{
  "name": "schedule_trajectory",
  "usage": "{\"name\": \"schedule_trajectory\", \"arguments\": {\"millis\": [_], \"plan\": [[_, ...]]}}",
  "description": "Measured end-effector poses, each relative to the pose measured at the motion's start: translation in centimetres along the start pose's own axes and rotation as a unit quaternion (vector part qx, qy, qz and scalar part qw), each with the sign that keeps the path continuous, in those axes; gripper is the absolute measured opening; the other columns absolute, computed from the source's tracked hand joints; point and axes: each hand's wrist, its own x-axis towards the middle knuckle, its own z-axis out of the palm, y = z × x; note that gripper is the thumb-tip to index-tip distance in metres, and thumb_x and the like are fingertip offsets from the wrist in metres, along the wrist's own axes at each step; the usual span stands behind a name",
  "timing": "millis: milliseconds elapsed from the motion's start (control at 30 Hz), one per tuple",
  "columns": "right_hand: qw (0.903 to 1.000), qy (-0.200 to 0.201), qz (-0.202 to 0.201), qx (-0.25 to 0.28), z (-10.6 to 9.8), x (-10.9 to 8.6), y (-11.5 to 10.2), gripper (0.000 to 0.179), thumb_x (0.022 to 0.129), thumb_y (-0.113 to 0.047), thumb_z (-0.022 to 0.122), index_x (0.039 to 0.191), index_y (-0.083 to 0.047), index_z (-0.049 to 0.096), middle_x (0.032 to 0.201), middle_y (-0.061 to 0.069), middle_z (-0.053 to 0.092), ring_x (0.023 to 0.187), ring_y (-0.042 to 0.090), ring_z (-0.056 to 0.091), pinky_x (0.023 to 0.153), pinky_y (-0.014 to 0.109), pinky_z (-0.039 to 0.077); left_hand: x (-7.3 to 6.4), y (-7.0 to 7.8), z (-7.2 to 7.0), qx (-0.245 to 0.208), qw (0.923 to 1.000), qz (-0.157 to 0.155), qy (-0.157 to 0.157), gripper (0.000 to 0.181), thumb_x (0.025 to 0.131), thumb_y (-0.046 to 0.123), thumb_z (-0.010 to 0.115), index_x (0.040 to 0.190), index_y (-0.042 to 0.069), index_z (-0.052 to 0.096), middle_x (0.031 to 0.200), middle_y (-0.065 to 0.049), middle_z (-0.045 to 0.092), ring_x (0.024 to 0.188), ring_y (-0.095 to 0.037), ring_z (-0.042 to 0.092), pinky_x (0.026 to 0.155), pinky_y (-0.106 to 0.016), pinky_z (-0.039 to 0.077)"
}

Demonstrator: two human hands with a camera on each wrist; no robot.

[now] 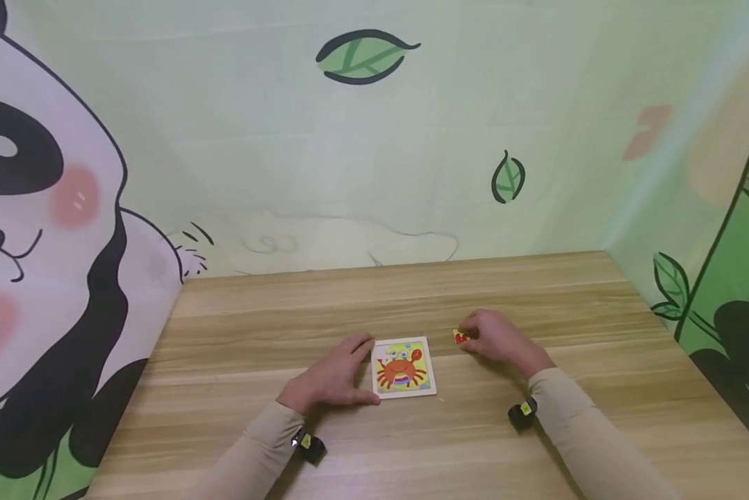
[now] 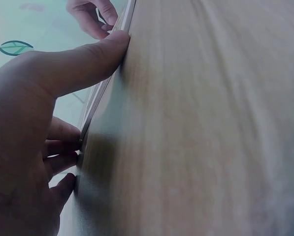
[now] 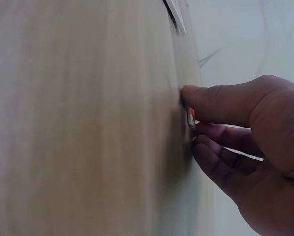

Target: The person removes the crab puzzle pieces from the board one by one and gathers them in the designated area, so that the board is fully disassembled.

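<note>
A square crab jigsaw puzzle (image 1: 402,371) in a pale frame lies flat on the wooden table, with a whitish patch at its upper left. My left hand (image 1: 333,375) holds the frame along its left side, the thumb at the near corner and a finger at the far corner. In the left wrist view the left hand's thumb (image 2: 97,59) touches the frame's thin edge. To the right of the puzzle, my right hand (image 1: 496,339) pinches a small red and yellow puzzle piece (image 1: 461,337) at the tabletop. The fingers partly cover that piece (image 3: 191,116) in the right wrist view.
The wooden table (image 1: 256,312) meets a printed cloth backdrop (image 1: 256,139) at its far edge. A panda drawing (image 1: 49,208) covers the backdrop's left side. A small black device sits at each wrist.
</note>
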Motion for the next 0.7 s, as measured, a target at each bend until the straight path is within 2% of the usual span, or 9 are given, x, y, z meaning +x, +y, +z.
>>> {"name": "schedule_trajectory", "arguments": {"millis": [267,700], "plan": [[0.9993,-0.015,-0.025,-0.025,-0.52,0.1,-0.21,0.023,0.081,-0.018,0.077,0.1,-0.005,0.074,0.101,0.01,0.07,0.091,0.024,0.065,0.083,0.043,0.055,-0.02,-0.08,0.08,0.003,0.9999,0.01,0.006,0.107,0.075,0.064,0.072,0.15,0.0,0.031,0.153,-0.015,0.031,0.141,-0.03,0.033,0.117,-0.042,0.033],[0.9996,-0.022,0.003,-0.017,-0.45,0.31,-0.43,0.027,0.081,-0.018,0.078,0.103,-0.003,0.073,0.097,0.009,0.068,0.084,0.019,0.062,0.078,0.039,0.054,0.0,-0.19,0.12,0.009,0.9999,0.005,0.003,0.107,0.075,0.066,0.071,0.151,0.002,0.03,0.155,-0.013,0.03,0.142,-0.028,0.032,0.118,-0.04,0.03]]}}
